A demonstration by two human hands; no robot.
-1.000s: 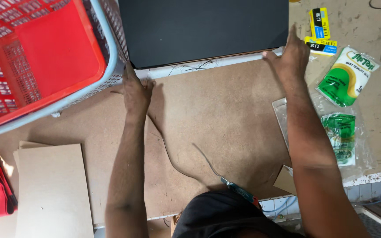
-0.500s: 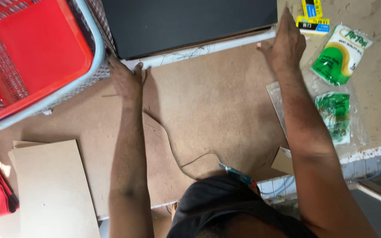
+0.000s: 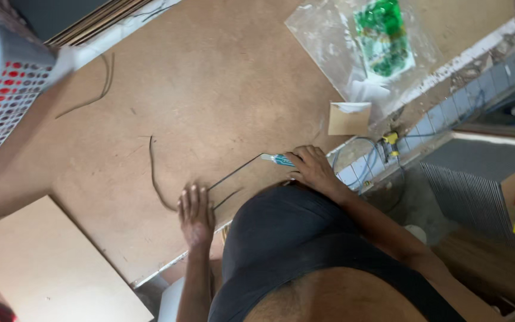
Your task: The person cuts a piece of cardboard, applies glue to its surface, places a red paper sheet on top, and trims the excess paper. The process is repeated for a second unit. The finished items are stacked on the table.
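Observation:
My left hand (image 3: 195, 213) lies flat, fingers apart, on the brown board table (image 3: 210, 89) near its front edge, beside a thin dark wire (image 3: 156, 173) that curves across the board. At the same edge my right hand (image 3: 312, 169) closes around a small tool with a blue and white handle (image 3: 276, 158). A straight dark wire (image 3: 233, 173) runs from that tool toward my left hand.
A red basket with a grey perforated rim (image 3: 1, 95) stands at the far left. A clear bag with green parts (image 3: 382, 39) lies at the back right, a small cardboard piece (image 3: 348, 118) below it. A pale board (image 3: 49, 268) lies at the lower left.
Both hands have pulled back from the dark panel at the far side to the table's near edge. My right hand now grips the small tool. The view has swung and tilted.

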